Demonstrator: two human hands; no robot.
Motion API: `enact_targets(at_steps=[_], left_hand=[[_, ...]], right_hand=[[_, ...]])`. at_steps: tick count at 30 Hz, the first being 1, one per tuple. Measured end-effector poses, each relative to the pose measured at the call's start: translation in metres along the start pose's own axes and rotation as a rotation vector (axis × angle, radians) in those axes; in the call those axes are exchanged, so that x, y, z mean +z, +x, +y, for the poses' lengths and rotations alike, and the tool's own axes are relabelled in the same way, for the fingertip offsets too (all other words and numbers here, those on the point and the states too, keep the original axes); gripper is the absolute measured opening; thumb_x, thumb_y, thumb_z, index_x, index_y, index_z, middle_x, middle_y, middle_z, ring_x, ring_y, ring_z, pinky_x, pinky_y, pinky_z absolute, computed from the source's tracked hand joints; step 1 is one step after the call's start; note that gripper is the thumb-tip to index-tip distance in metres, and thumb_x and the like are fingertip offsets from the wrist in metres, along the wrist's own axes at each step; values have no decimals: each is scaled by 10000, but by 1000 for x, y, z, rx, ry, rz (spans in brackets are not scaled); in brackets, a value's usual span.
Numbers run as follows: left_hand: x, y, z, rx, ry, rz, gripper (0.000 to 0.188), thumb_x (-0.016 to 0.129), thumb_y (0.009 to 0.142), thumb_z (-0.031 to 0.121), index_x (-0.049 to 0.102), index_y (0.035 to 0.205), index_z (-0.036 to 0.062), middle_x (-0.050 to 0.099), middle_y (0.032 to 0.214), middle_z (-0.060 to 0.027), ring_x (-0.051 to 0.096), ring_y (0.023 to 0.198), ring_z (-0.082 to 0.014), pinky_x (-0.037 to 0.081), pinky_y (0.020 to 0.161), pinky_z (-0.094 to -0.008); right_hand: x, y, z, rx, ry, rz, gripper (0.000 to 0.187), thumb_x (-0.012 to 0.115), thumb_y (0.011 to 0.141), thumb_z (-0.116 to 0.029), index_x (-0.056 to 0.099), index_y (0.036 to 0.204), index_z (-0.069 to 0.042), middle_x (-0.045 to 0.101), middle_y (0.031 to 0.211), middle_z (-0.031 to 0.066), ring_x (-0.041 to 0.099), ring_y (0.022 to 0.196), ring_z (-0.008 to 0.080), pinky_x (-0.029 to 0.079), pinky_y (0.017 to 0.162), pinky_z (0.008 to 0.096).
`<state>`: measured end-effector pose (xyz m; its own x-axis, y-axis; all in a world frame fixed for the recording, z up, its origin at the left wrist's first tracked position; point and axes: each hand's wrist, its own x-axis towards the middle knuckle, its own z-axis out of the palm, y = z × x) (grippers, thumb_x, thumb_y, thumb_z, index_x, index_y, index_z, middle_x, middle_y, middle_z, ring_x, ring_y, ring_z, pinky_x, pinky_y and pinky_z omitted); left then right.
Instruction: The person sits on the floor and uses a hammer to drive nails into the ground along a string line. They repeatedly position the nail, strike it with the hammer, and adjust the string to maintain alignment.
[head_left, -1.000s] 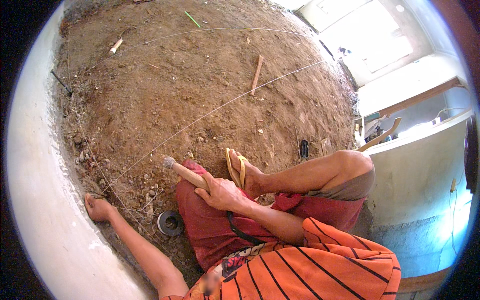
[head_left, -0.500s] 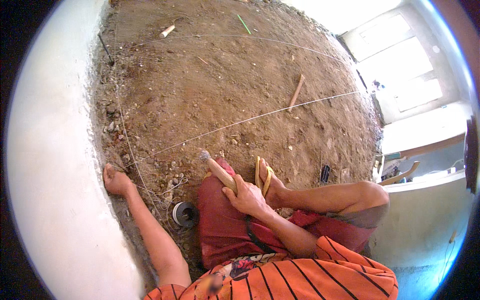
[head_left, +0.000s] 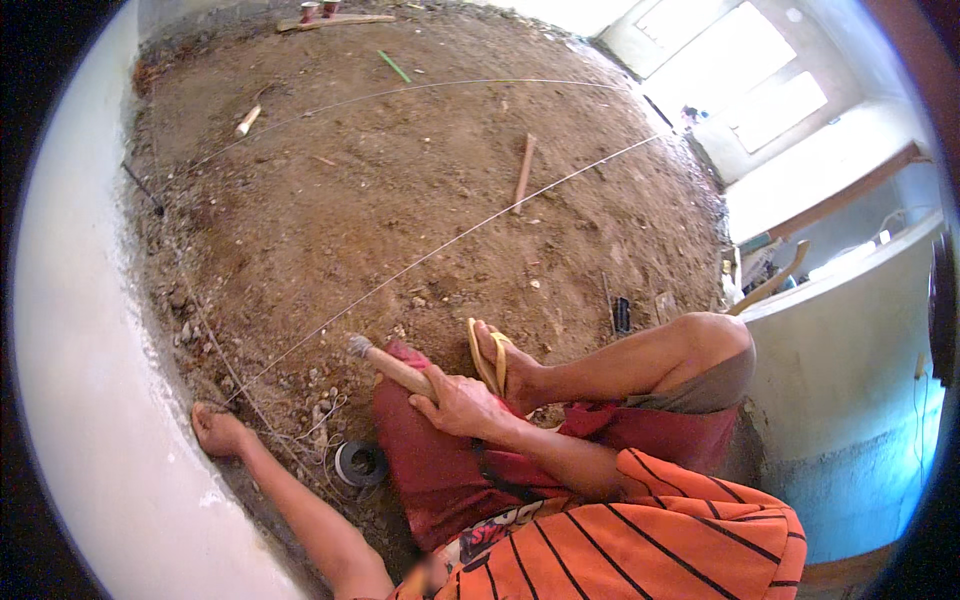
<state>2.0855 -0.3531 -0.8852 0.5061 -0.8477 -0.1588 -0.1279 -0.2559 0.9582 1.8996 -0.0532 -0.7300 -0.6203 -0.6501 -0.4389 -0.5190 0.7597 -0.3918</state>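
Observation:
My right hand (head_left: 455,402) is wrapped round the wooden handle of a hammer (head_left: 400,371), its greyish head pointing forward past my knee. Low against the white wall, my left hand (head_left: 220,430) is closed, its fingers curled in at the foot of the wall. What it grips there is hidden. A pale string (head_left: 400,273) runs from beside that hand across the soil to the far right. Between my left forearm and my red-clad leg lies a spool (head_left: 360,464), with loose loops of string (head_left: 325,418) near it.
The white wall (head_left: 90,350) borders the dirt floor on the left. A dark rod (head_left: 142,186) stands by it, farther off. Out on the soil lie a wooden piece (head_left: 524,172), a pale-handled tool (head_left: 248,121) and a green stick (head_left: 393,66). A low wall (head_left: 830,400) rises on my right.
The view has tilted and shifted, bringing cups on a board into sight at the far edge. Both hands keep their holds, the left staying by the wall's foot and the right on the hammer.

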Motion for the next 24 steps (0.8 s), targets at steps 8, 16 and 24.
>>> enact_targets(at_steps=[8,16,24], left_hand=[[0,-2,-7,110,39,-28,243,545,880,174,662,1003,1,651,1027,-160,638,887,-274,499,799,-355],[5,7,-13,156,120,-2,253,531,889,163,648,1017,-22,643,1033,-180,626,923,-294,486,826,-364],[2,8,-15,207,157,-20,265,551,880,186,655,999,-27,649,1007,-188,630,894,-310,486,812,-378]], right_hand=[[0,-4,0,-29,-3,27,450,516,856,-407,398,1105,-51,617,762,265,598,711,457,466,651,560],[3,-3,0,-31,5,31,442,509,859,-413,404,1097,-56,617,770,266,598,707,454,466,650,559],[3,-3,3,-53,2,57,450,504,859,-421,404,1097,-53,617,780,265,599,718,453,465,652,557]])
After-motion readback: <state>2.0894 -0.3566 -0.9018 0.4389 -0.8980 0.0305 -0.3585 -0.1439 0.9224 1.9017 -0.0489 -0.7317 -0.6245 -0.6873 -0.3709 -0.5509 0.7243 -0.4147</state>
